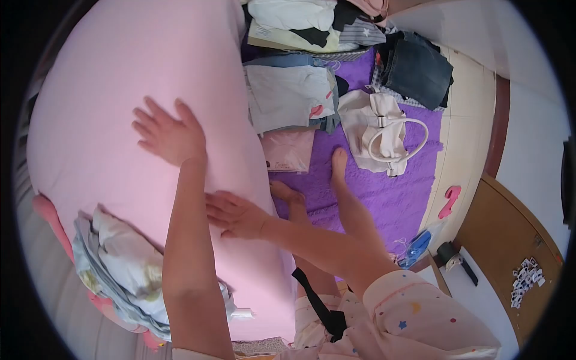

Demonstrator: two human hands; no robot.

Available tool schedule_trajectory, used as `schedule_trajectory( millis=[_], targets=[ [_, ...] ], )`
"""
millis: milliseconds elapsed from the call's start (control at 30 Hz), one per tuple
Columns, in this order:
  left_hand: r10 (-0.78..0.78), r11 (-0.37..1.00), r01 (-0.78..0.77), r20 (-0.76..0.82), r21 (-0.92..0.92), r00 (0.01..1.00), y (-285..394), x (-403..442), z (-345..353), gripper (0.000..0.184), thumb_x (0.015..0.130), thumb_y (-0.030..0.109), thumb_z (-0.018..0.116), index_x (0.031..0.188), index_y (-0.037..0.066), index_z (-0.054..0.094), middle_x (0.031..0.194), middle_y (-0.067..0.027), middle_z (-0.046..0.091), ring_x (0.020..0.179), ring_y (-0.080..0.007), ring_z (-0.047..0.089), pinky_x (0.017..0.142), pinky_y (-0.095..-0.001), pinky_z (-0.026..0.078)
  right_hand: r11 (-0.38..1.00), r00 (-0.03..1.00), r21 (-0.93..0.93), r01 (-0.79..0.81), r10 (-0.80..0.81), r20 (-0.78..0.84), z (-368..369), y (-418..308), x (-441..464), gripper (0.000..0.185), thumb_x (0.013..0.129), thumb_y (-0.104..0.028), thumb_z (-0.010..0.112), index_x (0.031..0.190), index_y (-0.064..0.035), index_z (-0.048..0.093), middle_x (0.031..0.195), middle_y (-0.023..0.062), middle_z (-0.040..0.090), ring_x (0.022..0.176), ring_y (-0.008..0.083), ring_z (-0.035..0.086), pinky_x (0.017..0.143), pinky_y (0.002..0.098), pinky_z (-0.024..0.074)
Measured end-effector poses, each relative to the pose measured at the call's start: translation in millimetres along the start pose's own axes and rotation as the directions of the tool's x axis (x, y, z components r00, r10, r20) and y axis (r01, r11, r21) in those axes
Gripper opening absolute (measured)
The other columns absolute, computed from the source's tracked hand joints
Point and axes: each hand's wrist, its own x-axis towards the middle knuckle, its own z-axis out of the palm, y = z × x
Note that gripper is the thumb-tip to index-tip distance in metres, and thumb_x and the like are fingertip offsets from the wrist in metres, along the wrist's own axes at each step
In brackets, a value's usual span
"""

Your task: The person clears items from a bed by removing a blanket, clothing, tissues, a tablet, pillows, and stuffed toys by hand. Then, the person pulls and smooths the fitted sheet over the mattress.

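Note:
My left hand (171, 135) lies palm down on a pink bed sheet (120, 54) over a mattress, its fingers spread and nothing in them. Closer to the mattress edge, my right hand (237, 215) rests on the same sheet with fingers stretched out, also holding nothing. The sheet looks mostly smooth around both hands. A crumpled pale blue and white bundle of cloth (129, 258) lies on the bed beside my left forearm, which hides part of it.
A purple rug (390, 198) beside the bed bears folded white clothes (288, 93), a pink packet (289, 150) and a white handbag (372, 123). Dark folded jeans (417, 69) and more clothes (294, 15) are piled beyond. A pink slipper (449, 201) sits on the tiles near a brown wooden board (501, 240).

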Motion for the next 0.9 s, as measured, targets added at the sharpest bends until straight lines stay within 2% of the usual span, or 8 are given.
schedule_trajectory(
  millis=[200, 267, 333, 433, 600, 733, 833, 900],
  targets=[
    [0.109, 0.994, -0.105, -0.116, 0.041, 0.987, 2.6, -4.7, 13.5, 0.057, 0.099, 0.045, 0.039, 0.143, 0.009, 0.041, 0.146, -0.0224, 0.039, 0.135, -0.0406, 0.035, 0.11, -0.0528, 0.027, 0.96, 0.984, 0.253, 0.116, -0.076, -0.163, -49.0, 46.2, -15.6, 0.064, 0.084, -0.027, 0.057, 0.143, -0.0105, 0.04, 0.152, 0.012, 0.033, 0.139, 0.0301, 0.034, 0.117, 0.0437, 0.0252],
    [0.161, 0.987, -0.161, -0.119, 0.014, 0.98, 4.4, -5.5, 13.2, 0.054, 0.101, 0.041, 0.038, 0.142, 0.007, 0.043, 0.143, -0.024, 0.042, 0.133, -0.041, 0.037, 0.111, -0.0486, 0.028, 0.978, 0.98, -0.097, -0.185, 0.176, -0.094, -47.2, 97.4, -39.1, 0.065, 0.083, -0.025, 0.058, 0.143, -0.0071, 0.04, 0.148, 0.0175, 0.036, 0.138, 0.0341, 0.034, 0.116, 0.0434, 0.0246],
    [0.17, 0.985, -0.172, -0.084, -0.018, 0.982, 4.3, -2.4, 13.6, 0.056, 0.101, 0.04, 0.038, 0.142, 0.002, 0.042, 0.144, -0.0244, 0.04, 0.134, -0.04, 0.036, 0.111, -0.0484, 0.027, 0.733, 0.67, 0.309, -0.606, 0.68, -0.297, -44.6, 178.9, -89.9, 0.068, 0.088, -0.022, 0.057, 0.143, 0.0076, 0.03, 0.147, 0.0266, 0.031, 0.137, 0.0426, 0.028, 0.115, 0.0462, 0.0217],
    [0.181, 0.982, -0.183, -0.03, -0.049, 0.983, 2.6, -3.5, 13.5, 0.057, 0.101, 0.038, 0.037, 0.142, -0.002, 0.04, 0.145, -0.0254, 0.038, 0.136, -0.0402, 0.034, 0.112, -0.0481, 0.026, 0.555, 0.408, 0.207, -0.806, 0.774, -0.485, -58.8, 333.5, -153.0, 0.111, 0.074, -0.05, 0.075, 0.144, 0.0133, 0.017, 0.146, 0.041, 0.018, 0.138, 0.0526, 0.02, 0.114, 0.0487, 0.0239],
    [0.16, 0.979, -0.157, 0.015, -0.128, 0.987, 2.6, -6.7, 16.3, 0.056, 0.102, 0.034, 0.034, 0.143, -0.004, 0.035, 0.148, -0.0241, 0.034, 0.138, -0.0384, 0.031, 0.114, -0.0457, 0.025, 0.257, 0.244, 0.305, -0.917, 0.966, -0.082, -56.2, 452.3, -173.4, 0.141, 0.053, -0.069, 0.081, 0.145, 0.0132, 0.014, 0.147, 0.0405, 0.016, 0.139, 0.0501, 0.021, 0.114, 0.0451, 0.0252],
    [0.089, 0.986, -0.079, 0.065, -0.145, 0.994, 7.9, -8.0, 14.8, 0.058, 0.102, 0.036, 0.032, 0.145, -0.003, 0.032, 0.151, -0.0231, 0.029, 0.14, -0.0373, 0.028, 0.115, -0.0445, 0.024, 0.219, 0.286, 0.551, -0.805, 0.957, 0.038, -27.0, 485.6, -186.9, 0.139, 0.053, -0.07, 0.08, 0.146, 0.0115, 0.016, 0.146, 0.0348, 0.029, 0.137, 0.0411, 0.032, 0.11, 0.0395, 0.0321],
    [0.09, 0.988, -0.08, 0.073, -0.132, 0.993, 6.4, -6.1, 14.4, 0.058, 0.102, 0.037, 0.031, 0.146, -0.002, 0.031, 0.151, -0.0232, 0.029, 0.14, -0.0375, 0.028, 0.115, -0.0446, 0.023, 0.029, 0.141, 0.687, -0.726, 0.984, 0.108, -37.2, 490.6, -200.6, 0.126, 0.06, -0.066, 0.077, 0.143, 0.0114, 0.025, 0.139, 0.0286, 0.043, 0.129, 0.0331, 0.047, 0.104, 0.0352, 0.0395],
    [0.078, 0.99, -0.067, 0.081, -0.123, 0.994, 8.2, -6.5, 14.7, 0.059, 0.102, 0.037, 0.03, 0.146, -0.002, 0.03, 0.151, -0.0233, 0.028, 0.14, -0.0374, 0.028, 0.115, -0.0447, 0.023, -0.149, 0.138, 0.58, -0.801, 0.896, 0.421, -46.8, 501.2, -213.5, 0.112, 0.064, -0.066, 0.074, 0.138, 0.0103, 0.035, 0.127, 0.0264, 0.055, 0.114, 0.033, 0.058, 0.098, 0.036, 0.0445]
  ],
)
